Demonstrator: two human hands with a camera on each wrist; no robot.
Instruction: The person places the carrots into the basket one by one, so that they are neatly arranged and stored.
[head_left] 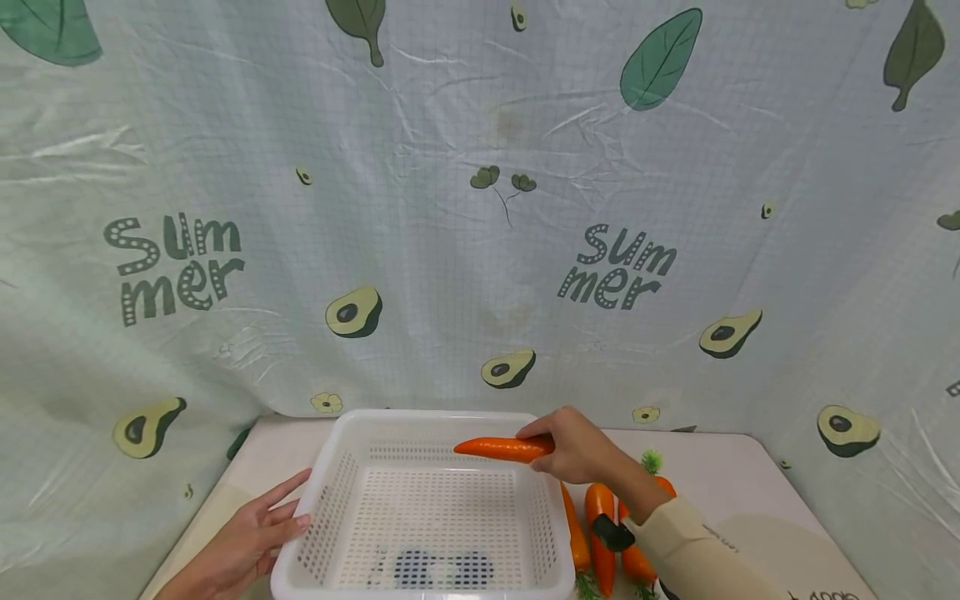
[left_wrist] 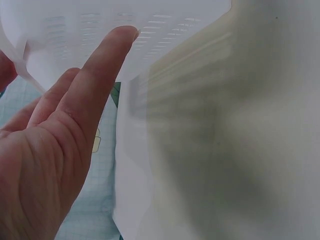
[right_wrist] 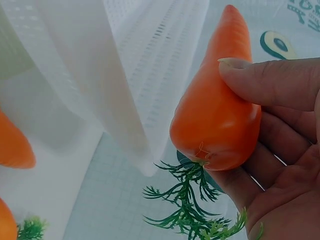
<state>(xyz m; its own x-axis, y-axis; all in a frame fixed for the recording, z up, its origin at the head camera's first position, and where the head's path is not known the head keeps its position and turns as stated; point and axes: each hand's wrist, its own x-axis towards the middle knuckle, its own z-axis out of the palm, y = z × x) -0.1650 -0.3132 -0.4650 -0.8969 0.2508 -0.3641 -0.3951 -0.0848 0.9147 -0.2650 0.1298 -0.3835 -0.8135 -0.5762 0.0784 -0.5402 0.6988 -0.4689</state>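
Observation:
A white perforated plastic basket (head_left: 551, 575) stands on the table, its visible floor holding nothing. At its left side my left hand (head_left: 251, 533) holds the rim, with the thumb on the edge and nearly straight fingers (left_wrist: 95, 80) along the outer wall. Over the basket's back right part, my right hand (head_left: 573, 446) grips an orange carrot (head_left: 502, 450) between thumb and fingers. The carrot's tip points left in the head view. Green leafy fronds (right_wrist: 187, 200) hang from its thick end in the right wrist view.
Several more carrots (head_left: 600, 533) with green tops lie right of the basket, partly under my right forearm. A pale table (head_left: 720, 475) carries everything. Behind and beside it hangs a sheet (head_left: 450, 250) printed with avocados, leaves and lettering.

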